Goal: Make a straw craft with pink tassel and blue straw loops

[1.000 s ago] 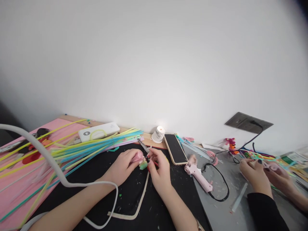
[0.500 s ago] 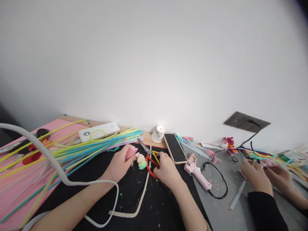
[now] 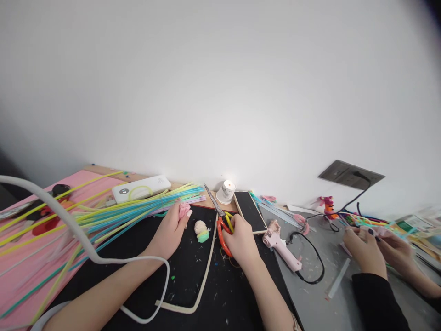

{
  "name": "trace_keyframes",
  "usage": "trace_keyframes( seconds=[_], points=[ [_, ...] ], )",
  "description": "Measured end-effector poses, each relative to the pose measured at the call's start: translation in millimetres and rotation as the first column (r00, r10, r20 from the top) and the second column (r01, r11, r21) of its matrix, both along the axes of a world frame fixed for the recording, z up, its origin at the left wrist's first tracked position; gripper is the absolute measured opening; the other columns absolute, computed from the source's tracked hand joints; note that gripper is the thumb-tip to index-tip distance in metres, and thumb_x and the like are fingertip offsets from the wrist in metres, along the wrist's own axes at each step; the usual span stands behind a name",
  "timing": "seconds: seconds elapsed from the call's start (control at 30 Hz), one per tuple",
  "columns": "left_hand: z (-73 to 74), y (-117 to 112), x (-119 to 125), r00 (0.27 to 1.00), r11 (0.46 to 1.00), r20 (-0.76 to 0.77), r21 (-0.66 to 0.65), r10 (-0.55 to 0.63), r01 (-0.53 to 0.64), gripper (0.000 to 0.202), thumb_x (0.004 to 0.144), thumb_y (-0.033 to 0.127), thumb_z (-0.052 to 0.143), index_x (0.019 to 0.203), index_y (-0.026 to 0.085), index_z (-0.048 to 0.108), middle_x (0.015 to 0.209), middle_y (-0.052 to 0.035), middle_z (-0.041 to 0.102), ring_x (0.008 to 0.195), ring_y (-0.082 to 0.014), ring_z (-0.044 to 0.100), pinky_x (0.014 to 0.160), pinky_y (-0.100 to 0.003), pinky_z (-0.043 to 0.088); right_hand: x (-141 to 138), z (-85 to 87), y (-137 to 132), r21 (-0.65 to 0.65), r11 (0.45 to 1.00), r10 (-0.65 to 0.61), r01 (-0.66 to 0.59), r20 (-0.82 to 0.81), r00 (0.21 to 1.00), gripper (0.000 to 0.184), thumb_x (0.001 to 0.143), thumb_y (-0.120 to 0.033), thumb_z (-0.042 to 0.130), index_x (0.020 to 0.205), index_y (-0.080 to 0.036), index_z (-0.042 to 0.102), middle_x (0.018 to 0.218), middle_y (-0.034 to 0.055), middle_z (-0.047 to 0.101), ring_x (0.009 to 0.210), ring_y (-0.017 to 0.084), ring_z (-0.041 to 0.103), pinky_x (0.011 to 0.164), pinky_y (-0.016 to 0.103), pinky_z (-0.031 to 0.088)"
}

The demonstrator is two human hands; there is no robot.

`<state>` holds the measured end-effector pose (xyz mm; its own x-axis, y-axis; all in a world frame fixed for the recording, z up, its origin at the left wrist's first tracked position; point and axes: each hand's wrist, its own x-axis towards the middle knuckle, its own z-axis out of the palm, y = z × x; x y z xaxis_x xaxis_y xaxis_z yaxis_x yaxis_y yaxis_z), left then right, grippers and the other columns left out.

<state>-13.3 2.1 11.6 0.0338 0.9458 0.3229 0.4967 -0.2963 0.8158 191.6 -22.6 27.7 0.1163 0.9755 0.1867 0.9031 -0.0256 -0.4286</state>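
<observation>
- Black felt work mat (image 3: 186, 276): lies under both hands, strewn with small scraps, same as a second ago.
- Bundle of thin pastel fuzzy craft stems (image 3: 138, 209): fans out to the left of the left hand, not touched and not shifted.
- Left hand (image 3: 168, 232): was pressed against the right hand a second ago. Now it has drawn back to the left, with its fingertips pinched shut on a small pink fuzzy tuft (image 3: 183, 210).
- Right hand (image 3: 242, 239): has let go of the shared piece and is now clamped on the handles of red-and-yellow-handled metal scissors (image 3: 218, 215). The blades are lifted off the mat, pointing up and away from the knuckles. I cannot tell whether they are parted.
- Small cream-and-green fuzzy ball piece (image 3: 201, 231): no longer held. It lies loose on the mat between the two hands, touching neither, just left of the scissors.
- Net change: the piece is set down, the scissors are picked up, and the hands are apart.
</observation>
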Motion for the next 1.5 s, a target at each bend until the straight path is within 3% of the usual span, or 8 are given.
trace_keyframes(
  seconds=[0.17, 0.3, 0.43, 0.5, 0.63, 0.73, 1.07, 1.5],
  points=[
    [-1.7, 1, -2, 1.0, 0.992, -0.016, -0.124, 0.006, -0.008, 0.019, 0.089, 0.042, 0.039, 0.085, 0.024, 0.041, 0.077, -0.0034, 0.062, 0.07, -0.0236, 0.062, 0.07, -0.038, 0.05, -6, 2.3, 0, 0.04, 0.997, 0.071, -0.068, -0.097, 0.993, 0.031, 0.075, -0.032, 0.06, 0.061, -0.022, 0.034, 0.06, -0.0036, 0.044, 0.057, 0.014, 0.042, 0.053, 0.024, 0.028],
    [-4.2, 1, -3, 1.0, 0.993, 0.026, -0.118, 0.006, -0.003, 0.027, 0.09, 0.046, 0.038, 0.099, 0.022, 0.046, 0.103, -0.0101, 0.065, 0.097, -0.0279, 0.063, 0.086, -0.043, 0.048, -11, 2.9, -4, 0.023, 0.983, 0.181, -0.179, -0.133, 0.975, 0.014, 0.076, -0.03, 0.061, 0.073, -0.02, 0.052, 0.076, 0.0008, 0.056, 0.071, 0.016, 0.053, 0.063, 0.025, 0.037],
    [-5.5, 1, -2, 0.995, 0.994, 0.092, -0.101, -0.025, 0.034, 0.036, 0.093, 0.043, 0.032, 0.118, 0.019, 0.045, 0.123, -0.0136, 0.059, 0.117, -0.0273, 0.055, 0.098, -0.044, 0.043, -13, 3.6, -8, -0.04, 0.98, 0.188, -0.196, -0.141, 0.972, 0.02, 0.078, -0.033, 0.061, 0.092, -0.018, 0.056, 0.094, 0.0052, 0.059, 0.082, 0.019, 0.058, 0.07, 0.028, 0.041],
    [-5.3, 1, -2, 0.997, 0.996, 0.069, -0.082, -0.028, 0.034, 0.035, 0.094, 0.041, 0.031, 0.116, 0.018, 0.046, 0.118, -0.0143, 0.059, 0.113, -0.027, 0.056, 0.097, -0.045, 0.043, -14, 5.3, -9, -0.055, 0.978, 0.192, -0.2, -0.129, 0.973, 0.019, 0.08, -0.032, 0.06, 0.092, -0.018, 0.055, 0.094, 0.0052, 0.059, 0.082, 0.019, 0.058, 0.07, 0.028, 0.041],
    [-3.1, 2, -2, 1.0, 1.0, 0.012, -0.014, -0.011, 0.011, 0.021, 0.091, 0.039, 0.036, 0.087, 0.022, 0.047, 0.09, -0.0078, 0.062, 0.086, -0.0241, 0.06, 0.08, -0.04, 0.05, -16, 9.6, -10, -0.053, 0.974, 0.215, -0.221, -0.093, 0.972, 0.011, 0.082, -0.029, 0.058, 0.085, -0.02, 0.053, 0.088, 0.0031, 0.06, 0.075, 0.017, 0.056, 0.064, 0.025, 0.036],
    [-1.8, 2, -2, 1.0, 0.999, -0.011, 0.025, 0.028, -0.027, 0.02, 0.09, 0.039, 0.038, 0.076, 0.024, 0.041, 0.079, -0.0045, 0.059, 0.075, -0.0224, 0.058, 0.071, -0.038, 0.05, -17, 11.1, -11, -0.058, 0.971, 0.227, -0.23, -0.054, 0.972, 0.015, 0.08, -0.029, 0.06, 0.076, -0.02, 0.049, 0.078, 0.0006, 0.058, 0.067, 0.015, 0.052, 0.058, 0.024, 0.031],
    [-7.1, 4, -4, 0.997, 1.0, -0.072, 0.013, 0.011, -0.01, 0.017, 0.089, 0.032, 0.036, 0.073, 0.025, 0.038, 0.069, -0.0034, 0.058, 0.066, -0.0219, 0.06, 0.062, -0.033, 0.047, -18, 10.3, -14, -0.08, 0.956, 0.28, -0.281, -0.018, 0.96, 0.023, 0.077, -0.031, 0.063, 0.07, -0.02, 0.045, 0.069, -0.0022, 0.054, 0.062, 0.013, 0.046, 0.056, 0.023, 0.024],
    [-10.1, 5, -4, 0.994, 0.999, -0.11, 0.034, -0.004, 0.008, 0.017, 0.09, 0.031, 0.034, 0.075, 0.025, 0.036, 0.067, -0.0018, 0.053, 0.062, -0.0217, 0.054, 0.058, -0.033, 0.043, -21, 13.8, -17, -0.104, 0.951, 0.296, -0.292, 0.024, 0.955, 0.02, 0.078, -0.032, 0.062, 0.07, -0.02, 0.047, 0.067, -0.0024, 0.052, 0.058, 0.011, 0.042, 0.054, 0.023, 0.022]
  ],
)
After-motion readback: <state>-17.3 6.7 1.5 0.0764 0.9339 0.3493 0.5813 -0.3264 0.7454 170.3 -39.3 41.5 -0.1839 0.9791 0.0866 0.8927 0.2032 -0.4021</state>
